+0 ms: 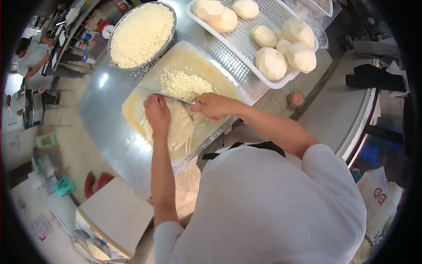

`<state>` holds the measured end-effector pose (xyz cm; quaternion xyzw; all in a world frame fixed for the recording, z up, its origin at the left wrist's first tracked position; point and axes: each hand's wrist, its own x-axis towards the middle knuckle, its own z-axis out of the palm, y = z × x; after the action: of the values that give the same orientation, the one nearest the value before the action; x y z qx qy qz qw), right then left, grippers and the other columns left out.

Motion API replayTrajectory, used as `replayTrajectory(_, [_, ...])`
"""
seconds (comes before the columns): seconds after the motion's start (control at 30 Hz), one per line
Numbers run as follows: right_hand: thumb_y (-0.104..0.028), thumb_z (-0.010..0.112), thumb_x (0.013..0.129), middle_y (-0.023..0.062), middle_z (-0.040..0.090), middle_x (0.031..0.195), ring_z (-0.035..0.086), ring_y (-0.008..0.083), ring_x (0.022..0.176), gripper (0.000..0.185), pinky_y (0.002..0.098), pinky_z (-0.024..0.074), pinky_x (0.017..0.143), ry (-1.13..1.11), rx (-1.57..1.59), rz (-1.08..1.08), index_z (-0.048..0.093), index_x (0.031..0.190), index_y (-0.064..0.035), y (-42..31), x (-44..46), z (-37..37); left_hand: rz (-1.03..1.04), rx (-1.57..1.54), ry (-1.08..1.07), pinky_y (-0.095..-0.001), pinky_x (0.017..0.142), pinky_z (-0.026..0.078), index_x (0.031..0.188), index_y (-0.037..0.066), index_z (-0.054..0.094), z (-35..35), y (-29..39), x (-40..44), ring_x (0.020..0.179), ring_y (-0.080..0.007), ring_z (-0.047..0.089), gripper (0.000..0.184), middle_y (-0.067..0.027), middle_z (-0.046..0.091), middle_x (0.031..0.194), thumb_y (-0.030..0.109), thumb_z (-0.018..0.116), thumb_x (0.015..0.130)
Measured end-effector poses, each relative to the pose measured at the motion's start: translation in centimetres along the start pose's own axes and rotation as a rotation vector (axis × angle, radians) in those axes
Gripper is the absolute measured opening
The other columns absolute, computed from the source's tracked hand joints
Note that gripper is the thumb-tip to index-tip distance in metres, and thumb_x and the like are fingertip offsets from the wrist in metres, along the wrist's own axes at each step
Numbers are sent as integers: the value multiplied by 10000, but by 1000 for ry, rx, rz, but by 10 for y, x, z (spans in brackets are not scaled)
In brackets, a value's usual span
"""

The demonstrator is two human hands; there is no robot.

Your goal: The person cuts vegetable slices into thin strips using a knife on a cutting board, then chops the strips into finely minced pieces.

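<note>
My right hand (210, 106) is closed round the handle of a knife (172, 96), its blade lying across the cutting board (189, 50). Curled fingers of my left hand (157, 115) press onto a fan of thin, pale vegetable strips (179, 130), close beside the blade. On the far side of the knife lies a heap of finely chopped pale vegetable (184, 84). My fingertips are partly hidden by the hand and blade.
A metal bowl (110, 53) heaped with chopped vegetable stands at the far left. A white perforated basket (228, 46) at the far right holds several peeled root vegetables (271, 64). Everything rests on a metal table (103, 116). People work in the left background.
</note>
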<state>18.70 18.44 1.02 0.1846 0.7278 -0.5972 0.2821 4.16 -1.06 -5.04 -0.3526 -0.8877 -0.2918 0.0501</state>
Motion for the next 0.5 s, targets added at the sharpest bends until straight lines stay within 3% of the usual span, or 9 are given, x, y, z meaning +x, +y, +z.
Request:
replayTrajectory(0.07, [-472,585,1020,123,611,667,602,223,508,493,395,490,469,39,2,-35,640,971,16,3,-5,-1,82,-13,32,-512,916,447,1014,-1,646,-3,12,1,1033,-413,556,107,-197,625,1039,-12,627,910])
replayTrajectory(0.17, [-455,582,1065,40,525,592,540,151,485,464,341,456,479,99,144,-41,662,1041,1,-13,-50,17,130,27,65,-508,967,438,1075,-4,628,2,27,-27,1089,-404,542,155,-196,602,1104,-3,631,920])
replayTrajectory(0.2, [-413,581,1074,33,524,599,527,129,481,505,329,460,478,109,204,-48,649,1287,40,-18,-64,22,114,66,53,-506,975,438,1082,-4,622,9,31,-30,1094,-401,540,165,-192,597,1113,2,634,917])
replayTrajectory(0.3, [-415,574,1076,29,524,602,530,118,482,625,325,462,472,177,284,-76,541,1474,67,-13,-65,44,69,154,13,-499,985,440,1076,7,620,18,33,-32,1107,-395,535,174,-176,590,1135,25,650,905])
replayTrajectory(0.43, [-422,545,1085,43,539,603,538,137,467,670,324,451,448,124,316,12,471,1548,57,5,-22,40,120,164,44,-498,977,442,1063,25,624,18,33,-31,1100,-392,529,166,-171,582,1126,37,654,900])
replayTrajectory(0.5, [-421,540,1086,45,544,605,530,141,456,609,321,440,435,109,313,39,551,1457,62,-5,-46,34,106,162,39,-499,974,441,1052,31,623,19,34,-33,1094,-393,526,154,-169,577,1120,39,654,901])
